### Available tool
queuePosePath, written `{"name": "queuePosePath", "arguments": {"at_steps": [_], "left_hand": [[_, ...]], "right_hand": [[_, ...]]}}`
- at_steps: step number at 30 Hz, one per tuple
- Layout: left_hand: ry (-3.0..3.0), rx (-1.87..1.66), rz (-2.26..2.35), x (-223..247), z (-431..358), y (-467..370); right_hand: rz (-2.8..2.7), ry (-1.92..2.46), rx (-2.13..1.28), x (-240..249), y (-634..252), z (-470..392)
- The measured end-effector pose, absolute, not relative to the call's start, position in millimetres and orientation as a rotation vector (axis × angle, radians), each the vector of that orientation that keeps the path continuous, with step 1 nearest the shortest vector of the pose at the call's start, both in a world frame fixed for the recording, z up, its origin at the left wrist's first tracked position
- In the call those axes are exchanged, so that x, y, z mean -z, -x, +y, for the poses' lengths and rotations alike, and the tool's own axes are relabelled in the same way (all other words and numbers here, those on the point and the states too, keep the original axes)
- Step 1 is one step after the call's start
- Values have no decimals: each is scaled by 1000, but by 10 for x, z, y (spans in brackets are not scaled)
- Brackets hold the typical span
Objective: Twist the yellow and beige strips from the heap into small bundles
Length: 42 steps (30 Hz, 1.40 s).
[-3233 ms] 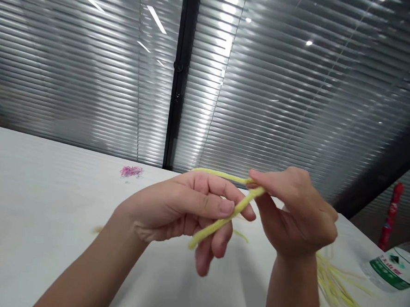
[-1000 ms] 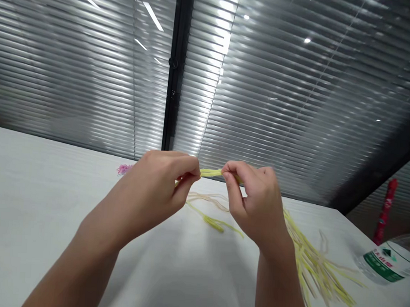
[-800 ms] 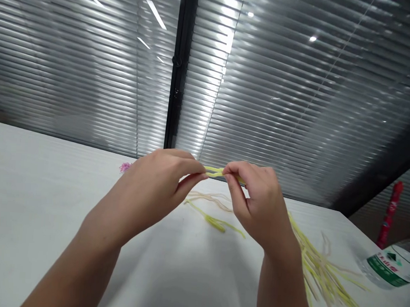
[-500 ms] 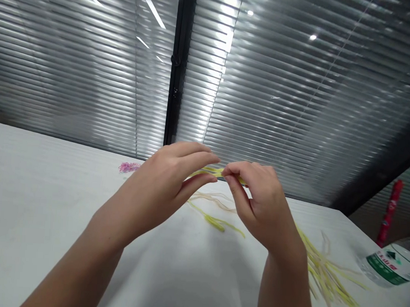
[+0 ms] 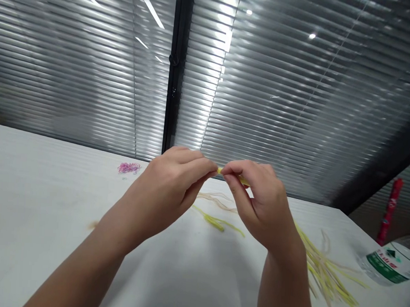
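Observation:
My left hand (image 5: 175,179) is raised over the table, thumb and fingertips pinched on a yellow strand (image 5: 219,170). Close beside it, my right hand (image 5: 261,194) pinches the same yellow piece, and a bit of yellow shows under its fingers. Only a short stretch is visible between the two sets of fingertips. Below the hands, a knotted yellow-green strand (image 5: 214,222) lies on the white table, with thin beige strands (image 5: 216,201) behind it. A loose bundle of yellow and beige strands (image 5: 326,272) spreads out to the right of my right forearm.
On the white table (image 5: 42,199), a small pink and purple tangle (image 5: 128,168) lies at the back left. A clear container with a green and white label (image 5: 389,264) stands at the right edge, near a red stick-like object (image 5: 389,211). Window blinds (image 5: 265,83) rise behind the table.
My left fingers, which were apart around the yellow strands, have closed into a pinch. My right hand has hardly moved.

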<state>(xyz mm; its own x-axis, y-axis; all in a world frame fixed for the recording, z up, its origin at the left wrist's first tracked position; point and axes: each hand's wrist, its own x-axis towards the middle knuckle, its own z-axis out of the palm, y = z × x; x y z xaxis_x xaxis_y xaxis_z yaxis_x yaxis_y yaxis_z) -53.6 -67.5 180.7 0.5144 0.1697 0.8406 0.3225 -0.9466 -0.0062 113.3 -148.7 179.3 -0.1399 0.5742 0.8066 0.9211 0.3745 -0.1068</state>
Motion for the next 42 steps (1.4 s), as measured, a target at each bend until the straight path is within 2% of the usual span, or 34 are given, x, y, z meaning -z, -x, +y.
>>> {"name": "queuePosePath", "arguments": {"at_steps": [10, 19, 23, 26, 31, 35, 38, 42], "left_hand": [[2737, 1602, -484, -1870, -695, 478], [2820, 2140, -672, -1764, -669, 285], [2849, 2333, -756, -1713, -646, 212], [3031, 2445, -791, -1704, -619, 175], [3419, 2561, -864, -1732, -596, 144], [3545, 2564, -880, -1751, -597, 148], [3516, 2596, -873, -1749, -603, 146], [3297, 2865, -813, -1730, -616, 116]], "right_hand": [[-1717, 1236, 480, -1812, -1134, -1504], [-1511, 1205, 218, -1719, -1010, -1389], [-1408, 1196, 215, -1672, -1000, -1312], [-1341, 1191, 193, -1646, -992, -1257], [-1262, 1157, -47, -1631, -969, -1189], [-1265, 1110, -134, -1643, -969, -1167], [-1263, 1114, -122, -1660, -954, -1188], [-1315, 1133, -45, -1674, -907, -1241]]}}
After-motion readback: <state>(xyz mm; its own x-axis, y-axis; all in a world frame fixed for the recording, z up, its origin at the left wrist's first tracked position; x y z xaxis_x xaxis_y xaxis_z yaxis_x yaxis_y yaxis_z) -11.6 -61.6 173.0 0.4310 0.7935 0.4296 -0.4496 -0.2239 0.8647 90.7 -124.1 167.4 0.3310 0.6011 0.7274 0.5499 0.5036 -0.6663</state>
